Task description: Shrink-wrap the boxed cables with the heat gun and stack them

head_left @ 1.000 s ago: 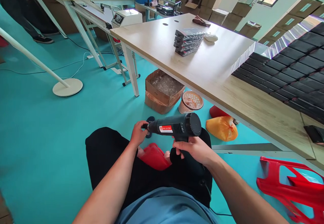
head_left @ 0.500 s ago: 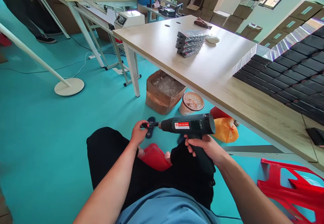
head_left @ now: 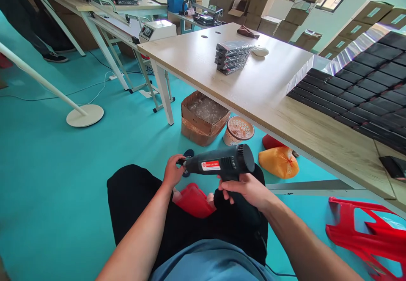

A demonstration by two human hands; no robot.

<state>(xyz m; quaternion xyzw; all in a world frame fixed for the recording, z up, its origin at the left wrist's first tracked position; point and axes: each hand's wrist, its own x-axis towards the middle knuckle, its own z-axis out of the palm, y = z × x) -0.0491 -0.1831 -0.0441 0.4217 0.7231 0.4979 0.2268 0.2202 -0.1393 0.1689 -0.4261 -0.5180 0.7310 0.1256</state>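
My right hand (head_left: 247, 189) grips the handle of a dark heat gun (head_left: 226, 161) with a red and white label, its nozzle pointing left. Closed fingers of my left hand (head_left: 173, 172) hold a small black box (head_left: 180, 161). Most of that box is hidden by the nozzle, which is right at my fingertips; whether they touch I cannot tell. Both hands are above my lap. On the table (head_left: 253, 78) stands a stack of film-wrapped black boxes (head_left: 232, 56), with a large block of black boxes (head_left: 358, 82) to the right.
Below the table are a carton of clear film (head_left: 203, 122), a waste basket (head_left: 238, 130) and a yellow bag (head_left: 278, 162). A red plastic stool (head_left: 342, 226) is at lower right. A round stand base (head_left: 85, 116) is on the floor at left. Another person's legs (head_left: 28, 23) show at far left.
My right hand has moved the heat gun left and slightly down, so its nozzle now covers most of the small black box. My left hand has hardly moved.
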